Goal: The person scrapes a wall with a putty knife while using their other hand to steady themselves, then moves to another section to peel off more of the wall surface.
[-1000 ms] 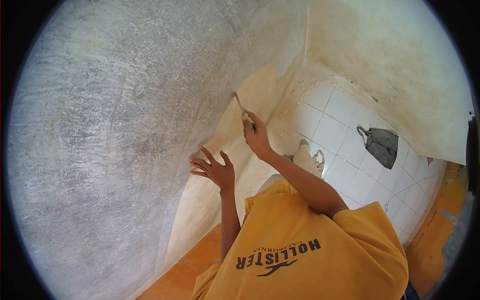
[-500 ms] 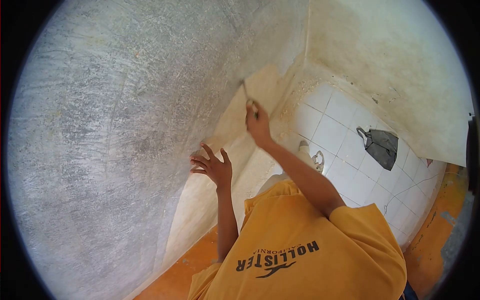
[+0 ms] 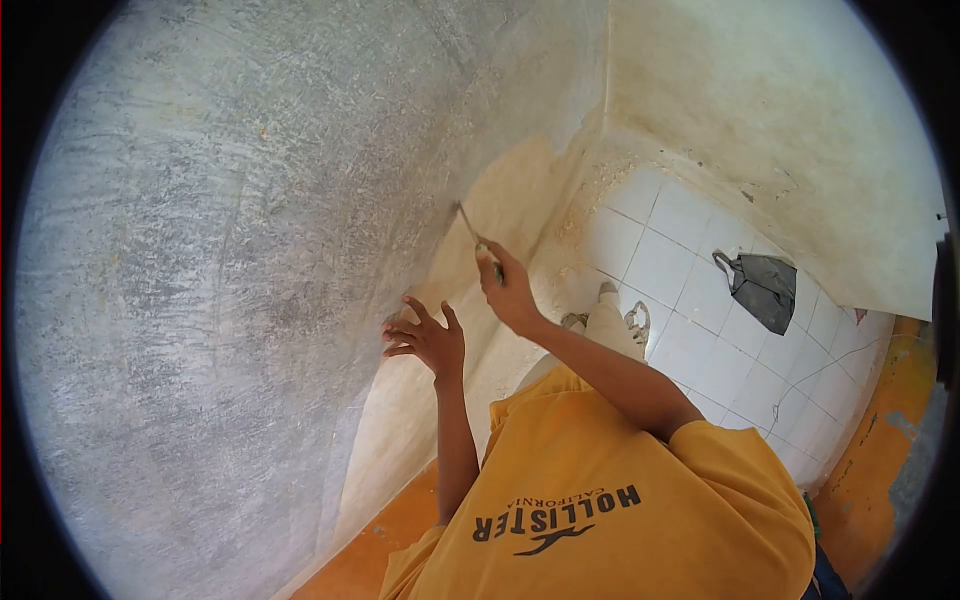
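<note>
A thin-shafted scraper (image 3: 466, 222) is held in my right hand (image 3: 508, 290), its tip against the wall where the rough grey surface (image 3: 250, 260) meets a smoother cream patch (image 3: 510, 190). The handle is mostly hidden by my fingers. Lower and to the left, my left hand (image 3: 430, 340) rests with spread fingers against the wall, near the same grey and cream border. Nothing shows in it.
A dark grey bag (image 3: 763, 290) lies on the white tiled floor (image 3: 690, 330) at the right. Crumbs of debris lie by the wall corner (image 3: 590, 190). A thin wire (image 3: 815, 375) crosses the tiles. Orange floor (image 3: 875, 430) shows beyond.
My right hand and the scraper have moved down and to the left along the border. My left hand has stayed in about the same place.
</note>
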Motion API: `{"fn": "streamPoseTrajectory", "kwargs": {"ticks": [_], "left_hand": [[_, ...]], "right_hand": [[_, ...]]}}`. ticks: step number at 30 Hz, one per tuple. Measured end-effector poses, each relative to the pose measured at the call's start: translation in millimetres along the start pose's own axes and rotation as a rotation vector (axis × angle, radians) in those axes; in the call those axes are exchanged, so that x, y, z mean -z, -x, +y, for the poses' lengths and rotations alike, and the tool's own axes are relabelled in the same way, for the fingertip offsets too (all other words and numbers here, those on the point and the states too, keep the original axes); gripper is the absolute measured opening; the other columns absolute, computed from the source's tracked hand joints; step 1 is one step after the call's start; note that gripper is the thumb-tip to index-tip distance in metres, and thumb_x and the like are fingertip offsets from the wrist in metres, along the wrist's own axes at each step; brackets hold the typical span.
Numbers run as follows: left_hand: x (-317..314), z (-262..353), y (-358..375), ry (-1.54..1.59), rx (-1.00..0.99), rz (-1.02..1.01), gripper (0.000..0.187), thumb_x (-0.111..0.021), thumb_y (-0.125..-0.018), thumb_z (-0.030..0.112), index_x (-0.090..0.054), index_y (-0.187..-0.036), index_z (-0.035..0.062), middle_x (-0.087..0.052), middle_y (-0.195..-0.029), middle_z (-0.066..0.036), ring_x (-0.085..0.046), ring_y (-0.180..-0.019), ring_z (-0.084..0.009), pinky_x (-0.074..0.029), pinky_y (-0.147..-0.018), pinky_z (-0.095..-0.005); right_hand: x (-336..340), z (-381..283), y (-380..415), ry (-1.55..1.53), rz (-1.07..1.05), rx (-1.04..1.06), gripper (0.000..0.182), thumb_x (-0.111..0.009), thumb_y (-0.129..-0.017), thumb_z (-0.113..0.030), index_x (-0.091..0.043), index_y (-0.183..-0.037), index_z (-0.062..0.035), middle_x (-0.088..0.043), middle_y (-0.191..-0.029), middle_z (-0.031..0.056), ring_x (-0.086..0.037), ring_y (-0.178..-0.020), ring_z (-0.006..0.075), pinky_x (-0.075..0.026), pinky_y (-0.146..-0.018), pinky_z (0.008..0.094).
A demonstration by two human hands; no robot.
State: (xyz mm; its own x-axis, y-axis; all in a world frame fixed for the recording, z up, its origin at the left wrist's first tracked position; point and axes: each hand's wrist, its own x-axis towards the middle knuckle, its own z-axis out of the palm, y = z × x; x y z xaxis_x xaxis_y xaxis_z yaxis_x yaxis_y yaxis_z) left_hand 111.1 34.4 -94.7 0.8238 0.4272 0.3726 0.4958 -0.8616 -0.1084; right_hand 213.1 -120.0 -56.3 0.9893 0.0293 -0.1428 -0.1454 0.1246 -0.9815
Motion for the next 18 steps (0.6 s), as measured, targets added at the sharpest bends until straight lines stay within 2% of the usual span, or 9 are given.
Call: {"fn": "streamPoseTrajectory", "kwargs": {"ticks": [1, 2, 5, 6, 9, 13, 14, 18], "left_hand": [[1, 1, -1, 0.01, 0.006, -0.013, 0.082, -0.049, -0.101, 0.056, -0.023, -0.164, 0.0092, -0.005, -0.152, -0.054, -0.001, -0.142, -0.0734, 0.002, -0.101, -0.0888], [3, 0, 1, 0.018, 0.015, -0.029, 0.082, -0.049, -0.101, 0.056, -0.024, -0.164, 0.0091, -0.004, -0.152, -0.054, 0.0, -0.141, -0.0737, 0.002, -0.1, -0.0891], [-4, -5, 3, -0.003, -0.028, 0.034, 0.083, -0.05, -0.101, 0.056, -0.023, -0.164, 0.0089, -0.003, -0.152, -0.055, 0.0, -0.141, -0.074, 0.001, -0.1, -0.0889], [-4, -3, 2, -0.014, -0.021, 0.027, 0.083, -0.05, -0.101, 0.056, -0.023, -0.164, 0.0089, -0.003, -0.152, -0.054, 0.0, -0.141, -0.074, 0.001, -0.1, -0.0889], [-3, -4, 1, -0.029, -0.015, 0.01, 0.083, -0.049, -0.101, 0.057, -0.023, -0.164, 0.0088, -0.003, -0.152, -0.054, 0.0, -0.141, -0.0738, 0.001, -0.101, -0.0888], [1, -4, 2, -0.025, -0.009, -0.011, 0.083, -0.048, -0.101, 0.057, -0.022, -0.164, 0.0092, -0.002, -0.152, -0.054, -0.001, -0.141, -0.0737, -0.001, -0.101, -0.0884], [0, -2, 1, -0.037, -0.004, -0.012, 0.083, -0.048, -0.102, 0.057, -0.022, -0.164, 0.0093, -0.002, -0.152, -0.054, -0.001, -0.141, -0.0737, -0.001, -0.102, -0.0883], [5, -1, 1, -0.031, 0.013, -0.058, 0.083, -0.049, -0.101, 0.057, -0.022, -0.164, 0.0097, -0.006, -0.152, -0.054, -0.005, -0.141, -0.0739, -0.003, -0.102, -0.0883]], "right_hand": [[1, -5, -2, -0.013, 0.003, -0.011, 0.048, -0.057, -0.107, -0.036, -0.058, -0.139, -0.0001, -0.051, -0.065, -0.0029, -0.047, -0.054, 0.0056, -0.039, -0.048, 0.0258], [11, -9, -18, -0.155, -0.036, -0.042, 0.046, -0.056, -0.107, -0.035, -0.059, -0.139, -0.0009, -0.052, -0.064, -0.0021, -0.047, -0.053, 0.0058, -0.039, -0.048, 0.0261], [8, -3, -6, 0.028, -0.012, 0.01, 0.047, -0.056, -0.107, -0.037, -0.059, -0.139, -0.0025, -0.052, -0.065, -0.0018, -0.047, -0.054, 0.0057, -0.039, -0.047, 0.0263], [2, -3, 6, 0.091, 0.011, 0.178, 0.049, -0.057, -0.107, -0.04, -0.059, -0.139, -0.0024, -0.052, -0.066, -0.0017, -0.047, -0.053, 0.0058, -0.039, -0.047, 0.026], [4, -1, -4, 0.0, -0.002, -0.004, 0.05, -0.058, -0.107, -0.04, -0.059, -0.139, -0.0016, -0.053, -0.067, -0.002, -0.046, -0.056, 0.0056, -0.039, -0.048, 0.0258], [5, 2, -4, -0.007, -0.006, 0.027, 0.05, -0.058, -0.107, -0.038, -0.058, -0.14, -0.0005, -0.051, -0.066, -0.0034, -0.045, -0.055, 0.0049, -0.039, -0.048, 0.0253], [0, 2, 11, 0.034, -0.037, 0.089, 0.051, -0.058, -0.107, -0.039, -0.057, -0.14, -0.0004, -0.049, -0.065, -0.0037, -0.045, -0.054, 0.0051, -0.038, -0.048, 0.0248], [12, -8, -5, -0.118, -0.076, -0.086, 0.046, -0.057, -0.107, -0.036, -0.058, -0.14, -0.0039, -0.05, -0.065, -0.0039, -0.044, -0.054, 0.0051, -0.037, -0.048, 0.0252]]}}
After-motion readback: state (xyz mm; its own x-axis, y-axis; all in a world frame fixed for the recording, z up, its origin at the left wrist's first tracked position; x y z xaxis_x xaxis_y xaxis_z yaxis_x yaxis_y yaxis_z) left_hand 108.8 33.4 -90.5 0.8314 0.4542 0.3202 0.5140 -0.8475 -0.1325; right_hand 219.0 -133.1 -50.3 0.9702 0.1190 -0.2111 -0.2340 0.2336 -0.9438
